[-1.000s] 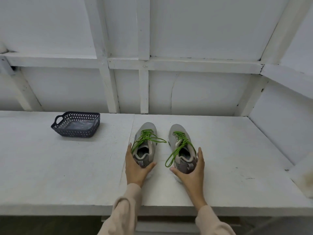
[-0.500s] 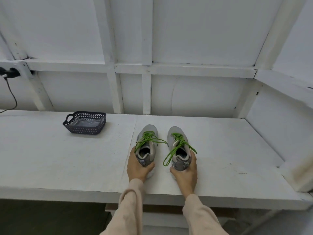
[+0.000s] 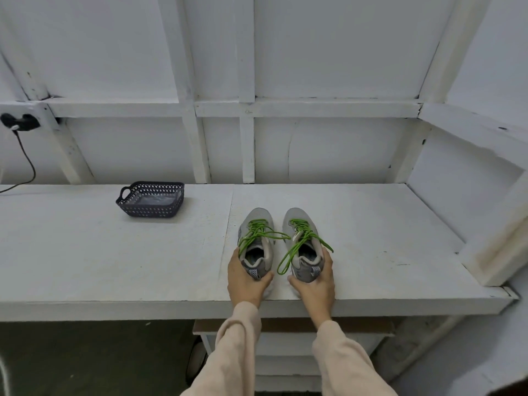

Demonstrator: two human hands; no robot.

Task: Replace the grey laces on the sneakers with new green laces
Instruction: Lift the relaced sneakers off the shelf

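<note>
1. Both heels are hidden from me. My left hand (image 3: 245,278) cups the back of the left sneaker (image 3: 258,220), thumb curled round its inner side and fingers along the outer. My right hand (image 3: 315,284) grips the right sneaker (image 3: 297,217) the same way.
2. The pair stands side by side, toes pointing away, near the front edge of the white table (image 3: 114,252). Green laces (image 3: 257,228) are threaded through both, with loose ends trailing and one loop hanging between the shoes.
3. Well apart to the left, a dark perforated basket (image 3: 151,208) holds something pale and glossy — I cannot identify it.
4. A black cable (image 3: 28,160) drops from a dark fitting (image 3: 20,121) on the wall frame (image 3: 314,108) and is cut off at the left edge.
5. Beige sleeves (image 3: 228,352) cover both forearms.
</note>
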